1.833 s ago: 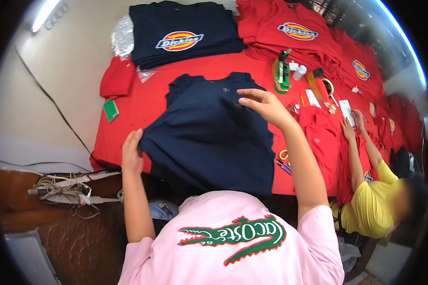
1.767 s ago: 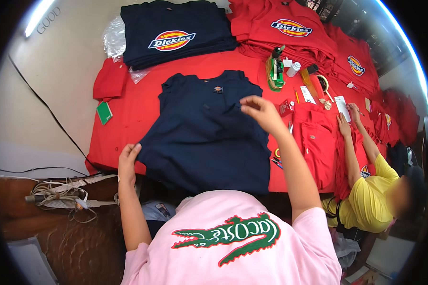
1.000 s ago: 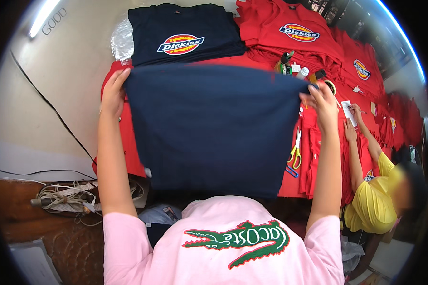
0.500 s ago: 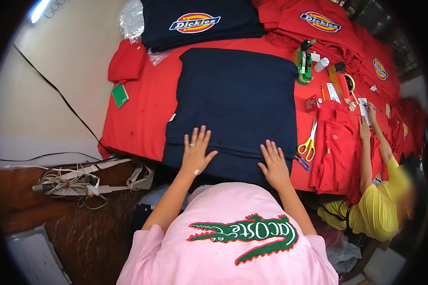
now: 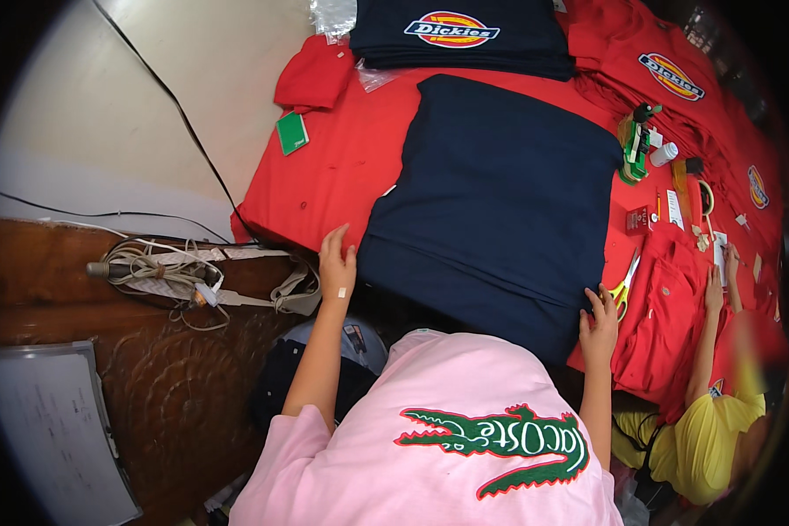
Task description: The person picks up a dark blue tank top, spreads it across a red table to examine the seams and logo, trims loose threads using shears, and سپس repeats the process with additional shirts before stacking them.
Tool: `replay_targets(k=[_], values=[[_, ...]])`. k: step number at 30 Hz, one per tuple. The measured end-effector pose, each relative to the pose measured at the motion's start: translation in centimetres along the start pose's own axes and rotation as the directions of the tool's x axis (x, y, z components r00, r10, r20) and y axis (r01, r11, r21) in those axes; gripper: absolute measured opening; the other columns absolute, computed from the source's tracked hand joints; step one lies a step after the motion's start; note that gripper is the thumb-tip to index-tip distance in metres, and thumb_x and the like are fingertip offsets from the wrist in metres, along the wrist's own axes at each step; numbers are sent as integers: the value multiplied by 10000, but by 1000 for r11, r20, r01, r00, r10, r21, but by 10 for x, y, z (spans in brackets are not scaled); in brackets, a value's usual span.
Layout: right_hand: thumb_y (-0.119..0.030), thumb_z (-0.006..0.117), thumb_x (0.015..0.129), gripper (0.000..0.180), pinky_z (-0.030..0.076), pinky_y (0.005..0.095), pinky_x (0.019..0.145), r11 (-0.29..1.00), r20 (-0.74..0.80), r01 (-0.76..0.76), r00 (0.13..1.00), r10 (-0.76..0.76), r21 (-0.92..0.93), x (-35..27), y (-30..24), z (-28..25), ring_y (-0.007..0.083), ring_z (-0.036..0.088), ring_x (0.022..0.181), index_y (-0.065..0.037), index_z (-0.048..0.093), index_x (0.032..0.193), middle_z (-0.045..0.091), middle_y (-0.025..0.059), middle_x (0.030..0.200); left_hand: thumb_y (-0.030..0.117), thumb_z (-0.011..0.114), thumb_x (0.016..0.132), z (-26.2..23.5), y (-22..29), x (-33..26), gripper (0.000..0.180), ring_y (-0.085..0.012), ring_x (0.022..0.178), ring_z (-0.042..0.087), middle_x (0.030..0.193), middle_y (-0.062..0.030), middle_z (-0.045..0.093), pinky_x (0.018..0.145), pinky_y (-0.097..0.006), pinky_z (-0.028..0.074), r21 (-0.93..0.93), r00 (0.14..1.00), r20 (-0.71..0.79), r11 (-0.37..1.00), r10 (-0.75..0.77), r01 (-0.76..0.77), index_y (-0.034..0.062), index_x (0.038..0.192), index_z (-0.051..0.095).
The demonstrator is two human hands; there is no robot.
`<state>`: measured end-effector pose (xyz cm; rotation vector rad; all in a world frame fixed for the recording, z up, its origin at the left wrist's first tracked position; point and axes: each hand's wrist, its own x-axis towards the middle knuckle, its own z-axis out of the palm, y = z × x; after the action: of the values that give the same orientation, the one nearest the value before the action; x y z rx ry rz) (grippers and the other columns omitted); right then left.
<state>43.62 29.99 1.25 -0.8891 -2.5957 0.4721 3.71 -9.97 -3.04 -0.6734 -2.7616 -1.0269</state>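
A navy folded garment lies flat in front of me, with creased layers along its near edge. Off its left near corner, by the table's front edge, my left hand is raised with its fingers stretched and nothing in it. At the garment's right near edge, my right hand has its fingers apart and seems to touch the cloth. Yellow-handled scissors lie just beyond the right hand, partly hidden by it.
Red cloth covers the table. Navy shirts and red shirts are stacked at the back. A green tape dispenser and small white bottle stand right. Beside them, a person in yellow works. Coiled cables lie left.
My hands have left the garment's top and moved apart to its sides, the left one off the cloth. The view has swung, shifting the scene rightward. The garment stays folded.
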Motion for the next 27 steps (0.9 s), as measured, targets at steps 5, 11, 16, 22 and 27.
replay_targets(k=[5,11,16,22,27], values=[[46,707,874,412,568,437,1002,994,41,-47,998,43,102,6,12,5,387,651,1226,-63,713,1271,639,185,1370,-10,713,928,17,42,21,464,-336,1191,659,1322,-127,646,1016,-420,536,-22,984,59,986,169,-168,157,1361,709],[-74,809,825,236,518,466,1012,998,15,60,998,-60,-23,16,-7,-7,354,639,1174,-70,751,1055,677,134,1277,27,719,934,15,37,42,190,-347,1089,669,1172,-126,681,961,-425,527,-148,988,55,980,141,-132,100,1100,776],[-31,761,850,137,507,462,1005,990,-15,8,1000,-6,142,26,-13,-20,348,635,1190,-48,717,978,721,131,1206,0,654,954,-14,54,57,157,-343,1327,603,1474,-110,630,1112,-410,471,-245,969,191,964,154,-105,53,1093,707],[-62,656,1042,61,420,201,769,431,409,-445,895,180,785,23,0,-103,26,539,842,-41,625,1090,588,-58,918,84,686,891,-97,59,82,90,-354,1572,364,1558,-173,553,1282,-493,234,-601,875,413,797,251,55,50,974,688],[-48,722,994,200,487,258,854,574,229,-355,932,282,738,63,13,-101,86,608,930,-6,669,1182,671,-11,991,108,747,882,-80,76,119,222,-324,1474,488,1447,-167,629,1222,-460,342,-651,904,380,751,193,113,48,1090,695]])
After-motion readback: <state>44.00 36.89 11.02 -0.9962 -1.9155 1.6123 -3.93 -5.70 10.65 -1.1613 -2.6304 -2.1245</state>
